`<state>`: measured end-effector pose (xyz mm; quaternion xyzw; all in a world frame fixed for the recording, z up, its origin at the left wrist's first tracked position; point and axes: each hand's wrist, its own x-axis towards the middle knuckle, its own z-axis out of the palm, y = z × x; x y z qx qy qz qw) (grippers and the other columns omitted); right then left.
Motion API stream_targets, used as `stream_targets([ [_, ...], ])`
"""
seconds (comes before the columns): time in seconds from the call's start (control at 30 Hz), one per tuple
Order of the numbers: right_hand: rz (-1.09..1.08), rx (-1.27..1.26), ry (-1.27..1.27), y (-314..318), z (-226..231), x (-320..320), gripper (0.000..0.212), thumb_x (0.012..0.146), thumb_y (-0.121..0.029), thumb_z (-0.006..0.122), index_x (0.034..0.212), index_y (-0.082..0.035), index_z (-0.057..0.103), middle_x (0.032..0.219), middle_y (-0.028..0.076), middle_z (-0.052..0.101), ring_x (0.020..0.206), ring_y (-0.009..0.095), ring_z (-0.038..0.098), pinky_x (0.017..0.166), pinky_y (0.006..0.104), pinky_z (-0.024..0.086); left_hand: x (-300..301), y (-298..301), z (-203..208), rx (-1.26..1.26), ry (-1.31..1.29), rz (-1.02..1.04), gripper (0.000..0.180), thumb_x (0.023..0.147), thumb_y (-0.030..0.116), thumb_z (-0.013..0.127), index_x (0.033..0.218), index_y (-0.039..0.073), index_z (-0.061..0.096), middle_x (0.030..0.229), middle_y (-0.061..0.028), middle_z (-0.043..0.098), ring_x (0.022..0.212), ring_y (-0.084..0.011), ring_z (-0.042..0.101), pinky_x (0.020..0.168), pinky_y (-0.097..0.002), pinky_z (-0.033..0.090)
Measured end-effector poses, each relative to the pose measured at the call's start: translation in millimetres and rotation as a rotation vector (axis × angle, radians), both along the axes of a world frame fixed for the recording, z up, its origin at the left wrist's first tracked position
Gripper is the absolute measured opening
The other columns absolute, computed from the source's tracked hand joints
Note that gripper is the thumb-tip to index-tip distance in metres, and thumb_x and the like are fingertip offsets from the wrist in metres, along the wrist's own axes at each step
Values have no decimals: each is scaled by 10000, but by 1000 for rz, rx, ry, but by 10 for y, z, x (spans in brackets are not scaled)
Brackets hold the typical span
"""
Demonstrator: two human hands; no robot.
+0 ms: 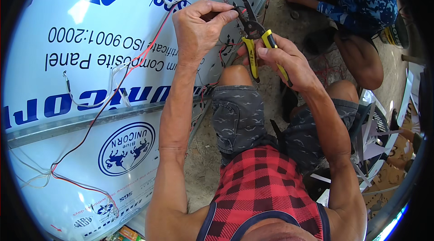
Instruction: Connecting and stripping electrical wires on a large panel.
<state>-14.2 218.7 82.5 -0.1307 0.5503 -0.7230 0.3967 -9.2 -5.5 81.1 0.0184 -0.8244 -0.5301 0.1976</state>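
My left hand is closed, with thumb and forefinger pinching a thin dark wire beside the tool's jaws. Much of that wire is hidden by the fingers. In my right hand is a wire stripper with black jaws and yellow-and-black handles. Its jaws point up and stand apart, close to my left fingertips. Whether the wire lies between the blades I cannot tell. Both hands are above my knees, next to a large white panel.
Red, black and white wires run across the panel. A metal bar crosses it. At the upper right another person in a blue patterned top crouches, hands together. Cardboard scraps lie at the right, with a round can farther back.
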Motion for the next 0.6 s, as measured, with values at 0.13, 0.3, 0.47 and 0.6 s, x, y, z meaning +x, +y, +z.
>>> stream_targets([
  [0.13,3,71,118,-24,-13,-29,270,973,-234,551,1117,-7,578,1165,145,698,1040,189,619,957,378,489,-7,-14,-18,-13,17,6,114,816,27,840,923,21,801,820,-51,770,750,-97,716,668,-214,548],
  [0.3,-4,123,159,-31,-28,-30,316,966,-252,550,1135,11,595,1138,126,700,1020,176,606,940,357,486,-17,9,-31,63,20,-22,111,816,9,832,922,15,799,834,-56,769,758,-102,718,683,-218,558],
  [0.47,-19,198,219,-53,-20,-26,341,972,-277,558,1117,25,619,1043,91,684,937,164,602,835,345,505,-24,-17,-67,-3,51,-34,108,817,5,829,921,10,799,828,-51,762,751,-99,712,678,-217,555],
  [0.6,-26,263,321,-47,-74,-29,349,977,-299,565,1093,23,637,912,78,634,836,168,582,734,354,483,-24,2,-62,-13,31,-16,104,818,7,828,919,9,800,825,-52,760,741,-95,706,665,-216,550],
])
